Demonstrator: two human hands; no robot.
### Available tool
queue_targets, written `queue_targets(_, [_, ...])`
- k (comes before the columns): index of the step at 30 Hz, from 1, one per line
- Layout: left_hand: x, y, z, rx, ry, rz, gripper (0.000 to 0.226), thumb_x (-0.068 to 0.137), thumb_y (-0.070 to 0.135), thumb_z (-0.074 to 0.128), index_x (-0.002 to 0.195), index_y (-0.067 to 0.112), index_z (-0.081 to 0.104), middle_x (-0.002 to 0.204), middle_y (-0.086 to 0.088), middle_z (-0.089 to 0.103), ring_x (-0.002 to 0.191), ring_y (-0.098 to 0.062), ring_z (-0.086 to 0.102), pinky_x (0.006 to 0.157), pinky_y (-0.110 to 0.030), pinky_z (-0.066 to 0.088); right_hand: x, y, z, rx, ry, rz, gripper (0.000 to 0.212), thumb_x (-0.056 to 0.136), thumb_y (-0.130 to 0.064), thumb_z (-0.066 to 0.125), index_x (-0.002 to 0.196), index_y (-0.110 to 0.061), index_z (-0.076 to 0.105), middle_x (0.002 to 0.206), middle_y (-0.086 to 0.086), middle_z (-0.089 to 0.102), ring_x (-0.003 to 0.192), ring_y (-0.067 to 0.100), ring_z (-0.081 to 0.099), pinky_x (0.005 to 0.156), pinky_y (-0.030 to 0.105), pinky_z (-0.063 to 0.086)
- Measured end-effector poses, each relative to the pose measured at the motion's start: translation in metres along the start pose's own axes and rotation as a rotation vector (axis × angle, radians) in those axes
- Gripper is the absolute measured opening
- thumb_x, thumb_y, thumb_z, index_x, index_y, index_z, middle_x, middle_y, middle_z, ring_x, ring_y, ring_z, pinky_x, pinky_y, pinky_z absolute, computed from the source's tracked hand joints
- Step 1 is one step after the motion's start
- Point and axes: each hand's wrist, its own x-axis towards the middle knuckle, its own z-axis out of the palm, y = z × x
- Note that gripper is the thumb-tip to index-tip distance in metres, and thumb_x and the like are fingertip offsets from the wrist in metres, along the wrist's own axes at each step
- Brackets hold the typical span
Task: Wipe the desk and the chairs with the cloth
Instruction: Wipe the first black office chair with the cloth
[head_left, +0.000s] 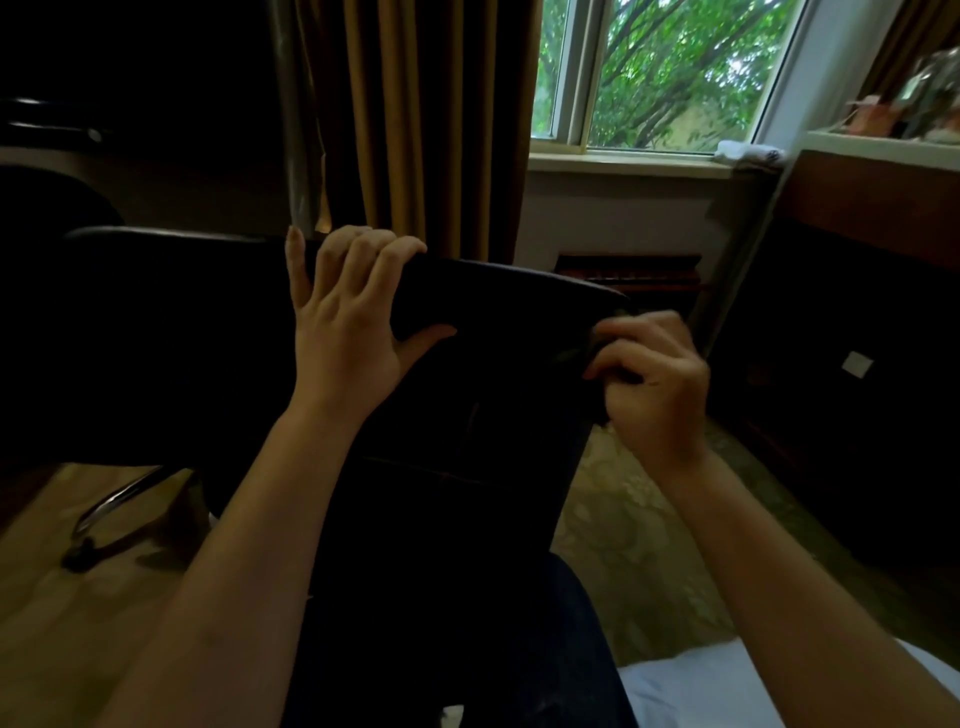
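— How does the chair (493, 364) look from your feed?
— Black, with its backrest upright in front of me. The top edge slants down to the right.
— And the cloth (597, 352)?
— It's dark and bunched up against the backrest's right edge, pinched in my right hand (660, 384). I can't tell its colour in this light.

The chair back (493, 322) looks like smooth black leather with a faint sheen; the chair base (119, 499) is glossy chromed metal; the curtain (415, 119) is matt cloth
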Motion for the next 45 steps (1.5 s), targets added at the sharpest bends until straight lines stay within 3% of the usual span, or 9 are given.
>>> queue_targets(4, [0.001, 0.002, -0.001, -0.003, -0.007, -0.009, 0.064, 0.077, 0.057, 0.070, 0.126, 0.019, 0.052, 0.127, 0.001, 0.051, 0.132, -0.024, 0.036, 0.119, -0.056, 0.001, -0.006, -0.003, 0.012, -0.035, 0.117, 0.032, 0.025, 0.078, 0.015, 0.064, 0.061, -0.003, 0.067, 0.091, 0.007, 0.068, 0.087, 0.025, 0.056, 0.084, 0.021, 0.043])
queue_targets(10, [0.000, 0.005, -0.002, -0.018, -0.035, -0.023, 0.066, 0.076, 0.055, 0.071, 0.127, 0.020, 0.051, 0.129, 0.001, 0.049, 0.135, -0.023, 0.033, 0.119, -0.055, -0.001, -0.067, 0.010, 0.042, -0.050, -0.330, 0.022, 0.028, 0.068, 0.004, 0.055, 0.056, -0.017, 0.069, 0.088, -0.006, 0.073, 0.090, 0.017, 0.057, 0.075, 0.025, 0.048])
queue_targets(17, [-0.001, 0.007, -0.001, -0.019, -0.039, -0.039, 0.065, 0.077, 0.056, 0.070, 0.128, 0.021, 0.049, 0.129, 0.002, 0.049, 0.135, -0.023, 0.032, 0.119, -0.056, 0.000, 0.005, -0.026, 0.027, 0.010, 0.123, -0.004, 0.020, 0.078, 0.015, 0.068, 0.067, -0.002, 0.071, 0.091, 0.009, 0.069, 0.085, 0.027, 0.058, 0.082, 0.025, 0.047])
queue_targets(23, [-0.001, 0.010, 0.003, -0.002, -0.016, -0.037, 0.066, 0.076, 0.053, 0.072, 0.130, 0.021, 0.049, 0.132, 0.002, 0.048, 0.137, -0.022, 0.031, 0.119, -0.049, -0.005, -0.062, -0.006, 0.062, -0.105, -0.312, -0.096, 0.026, 0.071, -0.002, 0.050, 0.061, -0.014, 0.070, 0.089, -0.003, 0.073, 0.088, 0.018, 0.050, 0.068, 0.032, 0.049])
queue_targets(30, [0.002, 0.006, -0.005, -0.033, -0.054, 0.023, 0.069, 0.081, 0.041, 0.067, 0.142, 0.021, 0.042, 0.141, 0.002, 0.045, 0.139, -0.022, 0.032, 0.120, -0.049, -0.002, 0.015, -0.038, 0.046, -0.024, 0.076, -0.046, 0.024, 0.080, 0.014, 0.063, 0.068, -0.005, 0.070, 0.095, 0.007, 0.071, 0.081, 0.024, 0.052, 0.080, 0.019, 0.040])
queue_targets(36, [-0.012, -0.035, -0.033, -0.037, -0.018, -0.046, 0.069, 0.087, 0.029, 0.064, 0.148, 0.014, 0.035, 0.152, -0.004, 0.036, 0.143, -0.022, 0.028, 0.120, -0.052, 0.011, -0.063, -0.017, 0.081, -0.032, -0.235, 0.027, 0.024, 0.071, 0.000, 0.049, 0.062, -0.012, 0.068, 0.093, -0.001, 0.072, 0.089, 0.021, 0.056, 0.072, 0.031, 0.051])
queue_targets(38, [-0.017, -0.055, -0.040, 0.006, -0.031, -0.142, 0.067, 0.087, 0.034, 0.062, 0.146, 0.014, 0.036, 0.151, -0.004, 0.038, 0.144, -0.023, 0.027, 0.120, -0.052, 0.008, -0.058, -0.023, 0.080, 0.013, -0.271, 0.079, 0.023, 0.069, -0.003, 0.048, 0.062, -0.013, 0.068, 0.090, -0.001, 0.072, 0.089, 0.022, 0.057, 0.079, 0.023, 0.049])
queue_targets(41, [-0.018, -0.063, -0.038, 0.059, -0.043, -0.164, 0.063, 0.088, 0.037, 0.060, 0.142, 0.015, 0.039, 0.147, -0.005, 0.041, 0.144, -0.024, 0.026, 0.120, -0.052, 0.006, -0.012, -0.048, 0.073, 0.058, -0.094, 0.091, 0.023, 0.071, 0.007, 0.056, 0.064, -0.009, 0.070, 0.090, 0.003, 0.071, 0.088, 0.023, 0.055, 0.083, 0.018, 0.041])
queue_targets(45, [-0.013, -0.048, -0.031, -0.065, 0.062, -0.219, 0.051, 0.085, 0.030, 0.067, 0.129, 0.012, 0.049, 0.132, -0.008, 0.051, 0.134, -0.022, 0.037, 0.113, -0.056, 0.028, 0.025, -0.068, 0.073, 0.090, 0.101, -0.005, 0.024, 0.079, 0.013, 0.061, 0.066, -0.005, 0.070, 0.094, 0.007, 0.070, 0.084, 0.023, 0.051, 0.080, 0.021, 0.043])
